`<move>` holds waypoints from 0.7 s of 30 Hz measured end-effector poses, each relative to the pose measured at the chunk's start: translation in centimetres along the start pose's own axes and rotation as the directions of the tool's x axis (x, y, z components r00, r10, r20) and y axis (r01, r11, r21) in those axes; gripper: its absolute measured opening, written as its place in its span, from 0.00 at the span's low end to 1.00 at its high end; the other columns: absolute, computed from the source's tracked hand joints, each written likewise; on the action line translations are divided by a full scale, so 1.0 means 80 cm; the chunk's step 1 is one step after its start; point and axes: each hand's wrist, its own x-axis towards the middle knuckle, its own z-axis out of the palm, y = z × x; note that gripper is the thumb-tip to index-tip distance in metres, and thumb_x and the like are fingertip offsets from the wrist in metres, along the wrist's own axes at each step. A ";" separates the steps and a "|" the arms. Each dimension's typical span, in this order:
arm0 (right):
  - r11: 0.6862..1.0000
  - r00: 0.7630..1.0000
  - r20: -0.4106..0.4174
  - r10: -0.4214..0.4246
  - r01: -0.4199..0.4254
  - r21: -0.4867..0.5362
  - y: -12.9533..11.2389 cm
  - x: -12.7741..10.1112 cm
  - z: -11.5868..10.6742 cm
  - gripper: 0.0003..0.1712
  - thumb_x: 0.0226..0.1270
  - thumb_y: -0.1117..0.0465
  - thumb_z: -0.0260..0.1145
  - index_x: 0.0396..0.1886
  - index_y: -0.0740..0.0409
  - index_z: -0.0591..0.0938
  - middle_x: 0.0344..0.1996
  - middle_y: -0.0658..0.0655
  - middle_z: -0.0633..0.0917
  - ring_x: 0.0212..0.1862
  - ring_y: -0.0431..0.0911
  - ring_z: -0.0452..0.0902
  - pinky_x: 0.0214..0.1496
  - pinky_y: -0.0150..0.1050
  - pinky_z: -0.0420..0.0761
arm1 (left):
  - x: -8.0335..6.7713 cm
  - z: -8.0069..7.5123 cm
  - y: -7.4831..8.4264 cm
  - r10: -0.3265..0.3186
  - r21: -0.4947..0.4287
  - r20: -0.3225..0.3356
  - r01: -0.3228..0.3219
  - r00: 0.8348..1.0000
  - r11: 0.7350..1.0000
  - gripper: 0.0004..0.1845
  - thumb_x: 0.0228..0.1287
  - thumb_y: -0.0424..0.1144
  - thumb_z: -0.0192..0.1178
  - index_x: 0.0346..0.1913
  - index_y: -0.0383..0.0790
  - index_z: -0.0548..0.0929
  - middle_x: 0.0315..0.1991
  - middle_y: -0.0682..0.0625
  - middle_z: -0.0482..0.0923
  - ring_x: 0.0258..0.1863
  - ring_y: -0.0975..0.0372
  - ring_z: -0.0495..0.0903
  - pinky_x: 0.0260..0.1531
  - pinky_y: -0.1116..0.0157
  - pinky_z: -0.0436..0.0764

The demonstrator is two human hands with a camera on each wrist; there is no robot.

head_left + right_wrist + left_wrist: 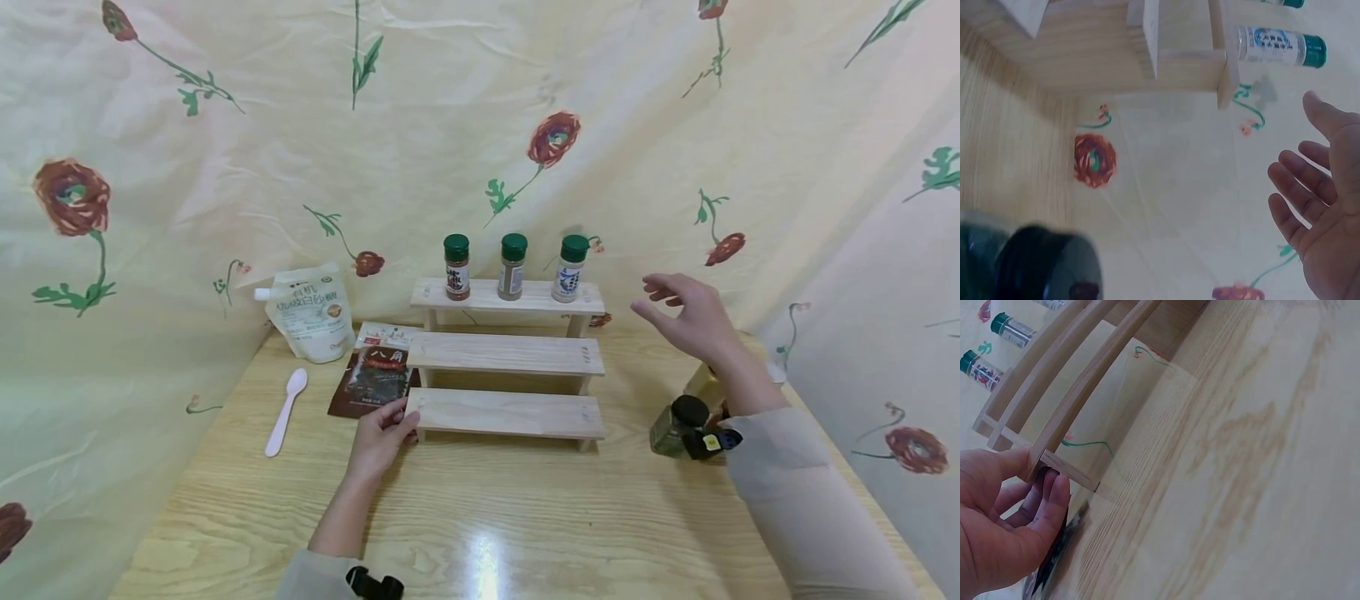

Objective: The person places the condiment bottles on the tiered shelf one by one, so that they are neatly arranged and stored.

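Note:
A three-step wooden rack stands mid-table, also in the left wrist view and the right wrist view. Three green-capped spice bottles stand upright on its top step. My left hand pinches the left end of the lowest step, thumb on the board's end and fingers by the leg. My right hand hovers open in the air just right of the rack, fingers spread, holding nothing. The nearest bottle is the blue-labelled one.
A glass jar with a black lid stands by my right forearm. Left of the rack lie a white pouch, a brown packet and a white plastic spoon. Flowered cloth walls in the wooden table.

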 end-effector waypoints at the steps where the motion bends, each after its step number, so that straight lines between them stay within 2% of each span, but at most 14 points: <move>1: 1.000 1.000 0.002 -0.003 0.003 -0.008 0.003 -0.003 -0.001 0.25 0.71 0.58 0.69 0.61 0.69 0.79 0.50 0.69 0.83 0.51 0.62 0.80 0.50 0.61 0.82 | 0.001 0.000 0.000 -0.006 -0.001 -0.003 0.006 1.000 1.000 0.24 0.68 0.29 0.65 0.65 0.26 0.76 0.42 0.41 0.77 0.32 0.64 0.84 0.35 0.68 0.89; 6: 0.999 1.000 0.015 -0.001 0.001 -0.033 0.014 -0.016 -0.009 0.24 0.70 0.60 0.70 0.59 0.71 0.79 0.50 0.70 0.83 0.51 0.63 0.79 0.49 0.62 0.82 | 0.002 0.001 -0.001 -0.012 -0.002 0.000 0.012 1.000 1.000 0.24 0.69 0.29 0.65 0.65 0.27 0.76 0.43 0.41 0.76 0.33 0.65 0.84 0.36 0.68 0.89; 21: 0.996 0.993 0.097 0.074 -0.067 -0.066 0.054 -0.054 -0.023 0.28 0.73 0.57 0.67 0.63 0.73 0.76 0.53 0.75 0.80 0.53 0.67 0.76 0.50 0.68 0.79 | -0.001 0.000 0.002 -0.001 -0.015 0.007 0.001 1.000 1.000 0.24 0.69 0.29 0.65 0.65 0.25 0.76 0.41 0.42 0.75 0.32 0.63 0.84 0.35 0.67 0.89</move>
